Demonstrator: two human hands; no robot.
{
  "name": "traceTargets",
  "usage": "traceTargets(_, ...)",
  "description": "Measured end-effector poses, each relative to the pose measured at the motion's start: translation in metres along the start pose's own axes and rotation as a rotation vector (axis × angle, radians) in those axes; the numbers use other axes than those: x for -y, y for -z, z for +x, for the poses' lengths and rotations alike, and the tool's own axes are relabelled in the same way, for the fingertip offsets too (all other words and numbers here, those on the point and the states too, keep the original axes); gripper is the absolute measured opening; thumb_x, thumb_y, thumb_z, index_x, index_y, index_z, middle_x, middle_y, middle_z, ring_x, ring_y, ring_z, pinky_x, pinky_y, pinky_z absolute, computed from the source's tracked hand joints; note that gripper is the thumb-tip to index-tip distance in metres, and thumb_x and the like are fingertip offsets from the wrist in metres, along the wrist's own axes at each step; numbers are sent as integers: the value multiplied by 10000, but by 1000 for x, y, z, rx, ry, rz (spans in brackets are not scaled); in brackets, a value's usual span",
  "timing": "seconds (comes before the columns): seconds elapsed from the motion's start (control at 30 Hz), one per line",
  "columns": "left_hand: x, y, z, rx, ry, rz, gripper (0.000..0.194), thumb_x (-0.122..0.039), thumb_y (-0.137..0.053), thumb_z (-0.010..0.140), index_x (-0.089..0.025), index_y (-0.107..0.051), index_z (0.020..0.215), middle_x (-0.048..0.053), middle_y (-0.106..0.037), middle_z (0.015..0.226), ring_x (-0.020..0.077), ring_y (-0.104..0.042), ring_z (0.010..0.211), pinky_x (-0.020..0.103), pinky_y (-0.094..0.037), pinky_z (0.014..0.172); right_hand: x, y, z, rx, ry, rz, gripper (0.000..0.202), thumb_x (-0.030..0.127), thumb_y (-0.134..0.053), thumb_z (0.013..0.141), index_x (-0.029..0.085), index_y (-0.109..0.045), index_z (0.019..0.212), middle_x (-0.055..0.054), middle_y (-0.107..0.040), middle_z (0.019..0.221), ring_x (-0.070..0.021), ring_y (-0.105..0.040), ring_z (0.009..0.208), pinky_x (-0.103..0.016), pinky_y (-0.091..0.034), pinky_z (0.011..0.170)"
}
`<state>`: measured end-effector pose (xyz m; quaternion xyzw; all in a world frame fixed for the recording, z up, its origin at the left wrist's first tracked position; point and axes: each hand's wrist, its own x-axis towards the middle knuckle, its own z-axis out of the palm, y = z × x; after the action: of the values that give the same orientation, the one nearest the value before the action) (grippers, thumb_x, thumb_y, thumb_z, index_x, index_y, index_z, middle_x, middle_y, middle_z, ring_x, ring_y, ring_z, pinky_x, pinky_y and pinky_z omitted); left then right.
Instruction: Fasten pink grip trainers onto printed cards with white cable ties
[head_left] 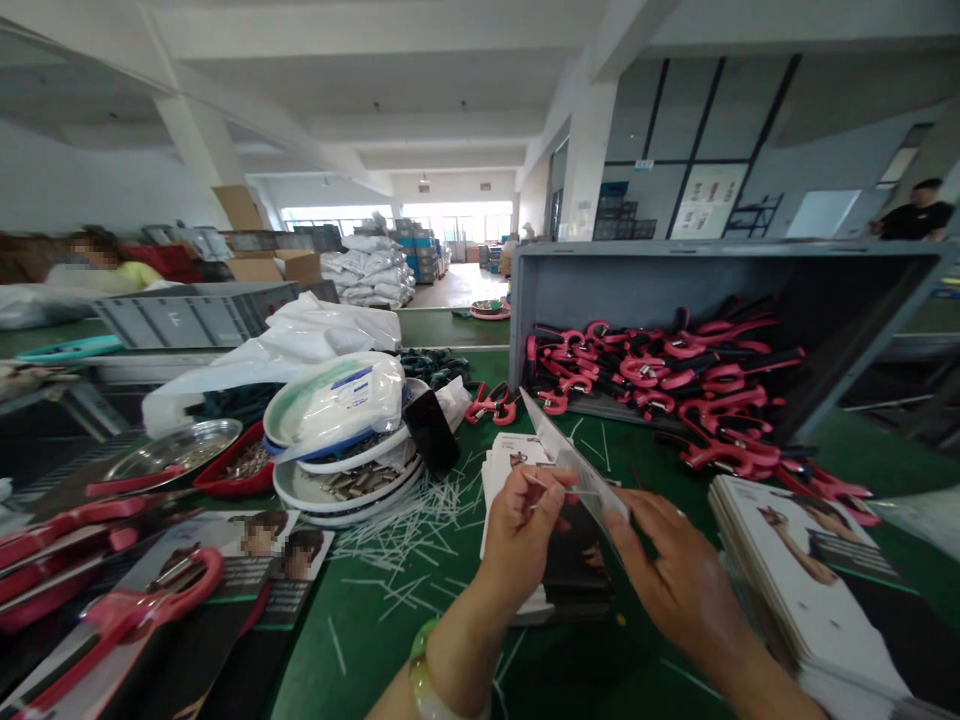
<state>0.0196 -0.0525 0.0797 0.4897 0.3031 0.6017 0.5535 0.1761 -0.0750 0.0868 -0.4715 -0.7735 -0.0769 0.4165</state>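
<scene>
My left hand (523, 530) pinches a thin white tie (581, 491) against the face of a printed card (561, 450). My right hand (671, 560) grips the card by its edge, thumb in front, and holds it tilted on edge. Beneath both hands lies a stack of printed cards (510, 450). Many loose white ties (405, 530) are scattered on the green table left of my left hand, which wears a bangle at the wrist.
A tipped grey crate (645, 250) spills pink-and-black clippers (720, 410) at the right. Another card stack (810, 570) stands right front. Stacked trays (289, 490), a black phone (431, 435) and a red dish (240, 470) are left. Carded clippers (142, 610) lie front left. Two people are farther back.
</scene>
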Motion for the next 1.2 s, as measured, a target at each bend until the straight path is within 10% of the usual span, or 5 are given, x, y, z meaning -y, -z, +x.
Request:
traceTargets(0.17,9,-11,12,68,96,-53,347,-494,-623,747,-166,-521,799,-17,-618,679,29,-428,395,166,-347,399,-10,-2,5,-5,-177,137,304,362,-405,918,200,-631,1041,-84,-671,1027,-198,-636,928,-314,-519,805)
traceTargets(0.47,3,-18,21,150,311,-25,474,-565,-705,592,-120,-626,736,-43,-528,574,14,-345,356,170,-318,332,-15,-8,1,3,-268,211,344,422,-405,905,199,-665,944,-69,-690,906,-190,-650,757,-281,-538,665)
traceTargets(0.83,4,-9,11,-23,173,-231,427,-423,-771,605,-191,-449,764,-69,-529,662,45,-501,479,183,-453,497,-3,-16,-6,-34,158,-44,270,257,-424,909,155,-598,1088,-111,-667,990,-212,-626,938,-346,-538,793)
traceTargets(1.0,-3,13,-12,-43,82,-50,390,-398,-716,689,-236,-549,1002,-9,-537,896,98,-541,682,219,-469,608,11,-25,-8,37,315,-204,287,180,-383,901,129,-618,1058,-127,-675,958,-227,-627,894,-370,-542,773)
traceTargets(1.2,2,63,-13,-129,137,446,220,-373,-650,734,-155,-657,702,19,-599,676,140,-527,614,236,-410,587,21,-36,-12,231,258,-48,246,143,-453,856,155,-645,1009,-100,-677,980,-197,-626,900,-328,-537,778)
